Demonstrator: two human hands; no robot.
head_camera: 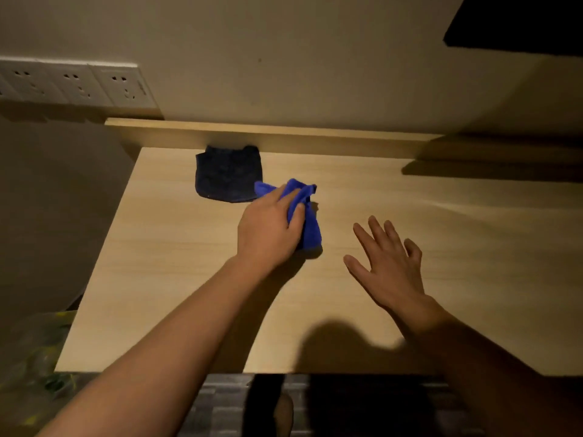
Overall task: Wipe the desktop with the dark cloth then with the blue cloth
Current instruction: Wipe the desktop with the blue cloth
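From the head camera, the left hand (268, 228) gripped the bunched blue cloth (307, 212) with fingers curled over it, pressing it onto the pale wooden worktop (441, 247) near its middle. The dark cloth (227, 175) lay flat at eleven o'clock from that hand, its near corner just beside the blue cloth. The right hand (388, 266), at three o'clock, was empty, fingers spread, above the worktop. Wall sockets (75, 85) sat at ten o'clock.
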